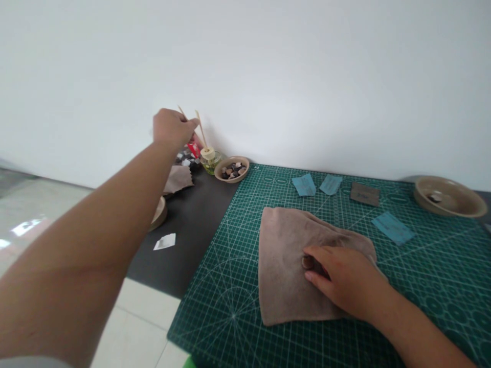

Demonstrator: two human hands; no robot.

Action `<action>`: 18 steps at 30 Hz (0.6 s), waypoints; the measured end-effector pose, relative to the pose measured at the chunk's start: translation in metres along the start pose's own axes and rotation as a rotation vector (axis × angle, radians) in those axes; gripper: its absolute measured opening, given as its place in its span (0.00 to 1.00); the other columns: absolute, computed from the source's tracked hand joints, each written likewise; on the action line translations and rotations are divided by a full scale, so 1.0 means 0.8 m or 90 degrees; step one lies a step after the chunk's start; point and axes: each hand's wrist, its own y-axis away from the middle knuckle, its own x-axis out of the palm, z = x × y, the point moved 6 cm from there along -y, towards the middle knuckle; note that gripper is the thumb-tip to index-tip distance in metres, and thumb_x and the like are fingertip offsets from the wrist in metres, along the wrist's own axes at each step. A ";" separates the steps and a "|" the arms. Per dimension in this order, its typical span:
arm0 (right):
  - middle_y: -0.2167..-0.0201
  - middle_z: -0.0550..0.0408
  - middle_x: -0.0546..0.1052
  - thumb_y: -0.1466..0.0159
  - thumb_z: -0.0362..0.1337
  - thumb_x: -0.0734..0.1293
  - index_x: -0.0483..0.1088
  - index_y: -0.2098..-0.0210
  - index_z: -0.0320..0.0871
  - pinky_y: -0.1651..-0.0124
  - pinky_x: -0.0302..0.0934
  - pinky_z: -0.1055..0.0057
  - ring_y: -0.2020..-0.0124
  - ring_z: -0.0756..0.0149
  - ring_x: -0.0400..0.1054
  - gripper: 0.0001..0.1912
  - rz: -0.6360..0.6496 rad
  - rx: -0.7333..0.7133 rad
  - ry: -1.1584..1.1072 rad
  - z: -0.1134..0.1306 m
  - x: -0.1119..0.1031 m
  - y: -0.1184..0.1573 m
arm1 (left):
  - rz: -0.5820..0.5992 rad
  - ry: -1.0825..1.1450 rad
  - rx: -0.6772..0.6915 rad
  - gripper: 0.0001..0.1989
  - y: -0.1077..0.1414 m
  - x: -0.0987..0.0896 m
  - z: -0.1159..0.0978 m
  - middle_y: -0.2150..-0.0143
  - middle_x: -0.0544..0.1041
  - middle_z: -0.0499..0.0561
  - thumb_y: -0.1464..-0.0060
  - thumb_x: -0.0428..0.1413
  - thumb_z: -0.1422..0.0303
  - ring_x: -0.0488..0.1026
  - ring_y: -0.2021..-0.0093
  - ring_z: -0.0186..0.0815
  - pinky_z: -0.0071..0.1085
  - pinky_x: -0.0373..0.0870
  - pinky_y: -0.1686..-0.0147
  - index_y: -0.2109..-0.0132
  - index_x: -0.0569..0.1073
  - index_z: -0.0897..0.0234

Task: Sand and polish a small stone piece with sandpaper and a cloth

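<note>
My left hand [172, 128] reaches over the far left side, its fingers pinched at a thin wooden reed stick [201, 130]. A second reed partly hides behind that hand. Both reeds slope up from a small glass diffuser bottle [210, 162] with a pale stopper. My right hand [347, 281] is closed on a small brown stone [307, 262], thumb and forefinger around it, and rests on a brownish-pink cloth [286, 271]. The cloth lies spread on a green cutting mat [226, 286], wrinkled toward its far right side.
A bowl of stones [232, 170] stands beside the bottle. At right, a beige bowl [456, 199] holds one stone. Blue sheets [393, 228] and a grey-brown sheet [364, 194] lie on the mat. My left forearm partly covers another bowl [159, 217]. A white scrap [164, 242] lies nearby.
</note>
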 end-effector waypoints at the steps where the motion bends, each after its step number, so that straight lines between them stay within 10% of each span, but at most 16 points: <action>1: 0.54 0.50 0.83 0.34 0.40 0.66 0.75 0.46 0.46 0.51 0.69 0.48 0.53 0.46 0.78 0.18 -0.001 -0.001 -0.001 0.000 0.000 0.000 | -0.004 0.005 -0.002 0.16 -0.002 -0.002 -0.002 0.91 0.58 0.32 0.55 0.69 0.79 0.56 0.79 0.23 0.22 0.59 0.74 0.79 0.70 0.68; 18: 0.57 0.51 0.83 0.34 0.40 0.66 0.76 0.53 0.46 0.54 0.66 0.53 0.55 0.48 0.77 0.13 0.001 -0.010 -0.010 0.003 -0.004 0.002 | -0.068 0.107 0.034 0.15 0.035 -0.082 -0.065 0.84 0.69 0.36 0.40 0.61 0.64 0.63 0.79 0.24 0.30 0.70 0.74 0.71 0.71 0.71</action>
